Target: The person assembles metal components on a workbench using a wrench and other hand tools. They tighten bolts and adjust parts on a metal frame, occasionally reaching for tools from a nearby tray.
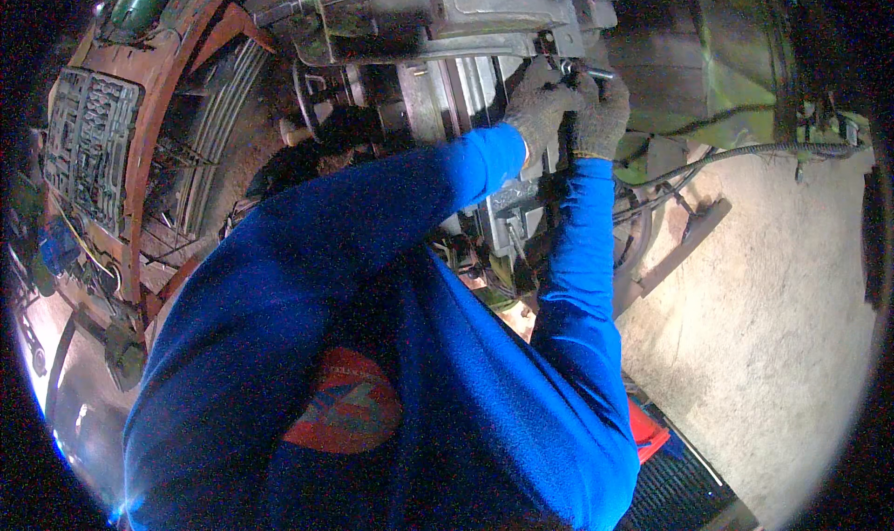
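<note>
Both my hands wear grey knit gloves and work close together at the lower edge of a grey metal machine housing [498, 5]. In my right hand [601, 112] is a short, shiny metal rod-like tool [589, 70], its round end toward the left; its exact kind is hard to make out. My left hand [540, 102] is beside it, fingers bent up against a small dark metal bracket [548, 42] under the housing. What those fingers grip is hidden behind the glove.
A tray of sockets [93, 149] rests on a rusty brown frame [154, 130] at the left. Black hoses [736, 154] stretch across the right, above a pale concrete floor [764, 298]. Something red [645, 433] lies by a dark ribbed mat [684, 489] at lower right.
</note>
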### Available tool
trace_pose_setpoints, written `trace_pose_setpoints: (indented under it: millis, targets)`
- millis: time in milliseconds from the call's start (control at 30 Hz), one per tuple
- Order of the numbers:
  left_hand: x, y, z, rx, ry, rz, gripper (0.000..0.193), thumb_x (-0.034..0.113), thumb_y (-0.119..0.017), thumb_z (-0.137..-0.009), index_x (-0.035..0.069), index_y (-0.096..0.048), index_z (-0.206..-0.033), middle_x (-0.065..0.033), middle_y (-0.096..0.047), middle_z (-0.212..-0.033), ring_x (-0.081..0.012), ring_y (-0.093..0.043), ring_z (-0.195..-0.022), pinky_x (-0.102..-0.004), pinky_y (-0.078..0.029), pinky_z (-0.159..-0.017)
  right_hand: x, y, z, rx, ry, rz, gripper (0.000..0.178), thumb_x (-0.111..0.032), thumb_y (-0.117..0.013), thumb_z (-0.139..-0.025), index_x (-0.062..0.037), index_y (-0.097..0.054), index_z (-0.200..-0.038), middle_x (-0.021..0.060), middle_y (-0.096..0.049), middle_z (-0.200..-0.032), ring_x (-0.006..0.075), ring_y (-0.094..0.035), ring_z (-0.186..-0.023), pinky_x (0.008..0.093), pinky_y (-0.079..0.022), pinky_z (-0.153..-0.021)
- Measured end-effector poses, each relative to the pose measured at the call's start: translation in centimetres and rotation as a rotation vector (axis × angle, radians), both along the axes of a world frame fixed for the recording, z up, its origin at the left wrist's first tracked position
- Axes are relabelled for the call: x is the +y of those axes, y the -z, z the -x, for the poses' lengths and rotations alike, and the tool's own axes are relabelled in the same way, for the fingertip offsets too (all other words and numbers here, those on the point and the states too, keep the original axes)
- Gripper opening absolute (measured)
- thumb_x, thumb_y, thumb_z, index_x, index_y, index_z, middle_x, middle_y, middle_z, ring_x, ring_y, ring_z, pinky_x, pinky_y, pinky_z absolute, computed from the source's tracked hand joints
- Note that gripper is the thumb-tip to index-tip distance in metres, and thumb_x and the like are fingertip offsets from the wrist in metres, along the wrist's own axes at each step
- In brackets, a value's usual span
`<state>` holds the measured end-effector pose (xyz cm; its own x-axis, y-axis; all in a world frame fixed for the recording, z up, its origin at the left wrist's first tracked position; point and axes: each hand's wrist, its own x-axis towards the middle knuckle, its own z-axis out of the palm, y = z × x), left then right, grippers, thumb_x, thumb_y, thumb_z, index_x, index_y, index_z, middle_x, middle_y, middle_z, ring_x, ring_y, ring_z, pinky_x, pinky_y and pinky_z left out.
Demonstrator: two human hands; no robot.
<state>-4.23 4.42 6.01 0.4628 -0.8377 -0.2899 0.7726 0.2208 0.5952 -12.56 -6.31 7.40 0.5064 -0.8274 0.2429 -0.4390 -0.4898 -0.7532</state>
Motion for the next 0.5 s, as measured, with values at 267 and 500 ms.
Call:
trace_pose_setpoints:
  millis: [267,500]
  targets:
    - [0.5,0.4,-0.4,-0.035,0.071,0.040,0.055,0.010,-0.082,-0.079,0.006,-0.064,-0.131,-0.0090,-0.070,-0.112,-0.0258,-0.066,-0.102,-0.0391,-0.055,-0.088,0.7,-2.8,-0.9,0.061,-0.049,-0.051,0.022,-0.019,-0.075,-0.101,-0.0004,-0.077,-0.112,0.0138,-0.075,-0.108,0.0257,-0.071,-0.100,0.0420,-0.056,-0.089]
    - [0.0,0.4,0.1,-0.013,0.120,-0.057,0.051,0.008,-0.078,-0.091,0.013,-0.063,-0.139,-0.0089,-0.074,-0.129,-0.0270,-0.072,-0.117,-0.0430,-0.060,-0.097,-1.3,-1.9,0.0,0.180,-0.049,-0.039,0.034,-0.018,-0.073,-0.100,-0.0017,-0.073,-0.130,0.0171,-0.076,-0.123,0.0281,-0.073,-0.110,0.0420,-0.057,-0.096]
